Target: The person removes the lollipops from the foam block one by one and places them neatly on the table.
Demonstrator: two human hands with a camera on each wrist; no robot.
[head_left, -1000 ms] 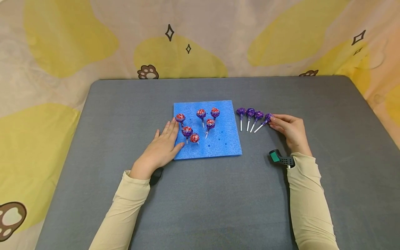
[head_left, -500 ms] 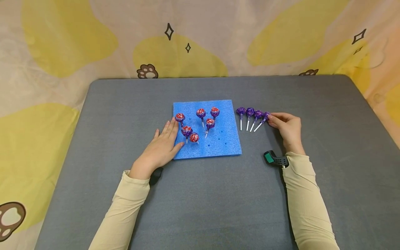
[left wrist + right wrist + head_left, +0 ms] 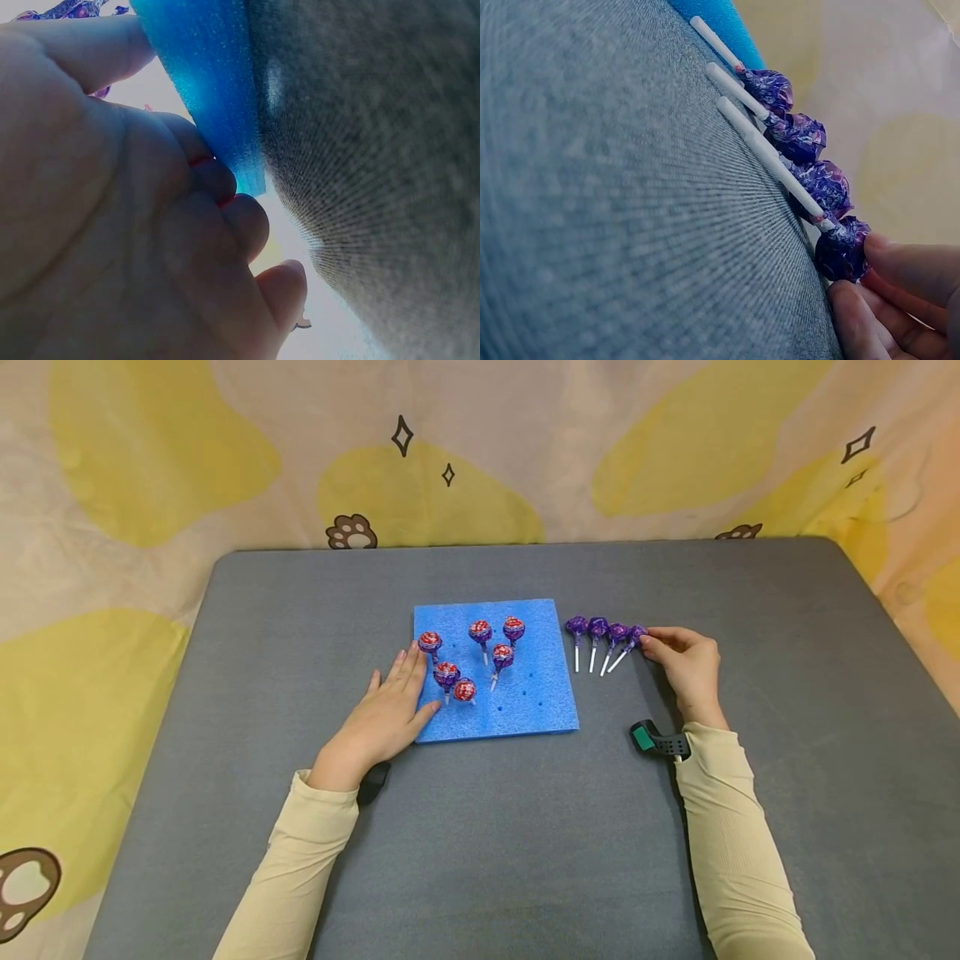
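Since a second ago, we see the right hand (image 3: 688, 672) shifted slightly toward the left edge of the tabletop (image 3: 480, 860), and the head of the rightmost lollipop (image 3: 637, 633), pinched between thumb and finger, has come with it. The small gap to the next lollipop (image 3: 617, 632) has closed; whether the two heads touch, we cannot quite tell. We find the stick (image 3: 619, 659) turned too, pointing less toward the left edge and more squarely away from the far edge. The wrist device (image 3: 660, 742) and right sleeve (image 3: 738, 835) have moved leftward as well, mostly within the first half second.
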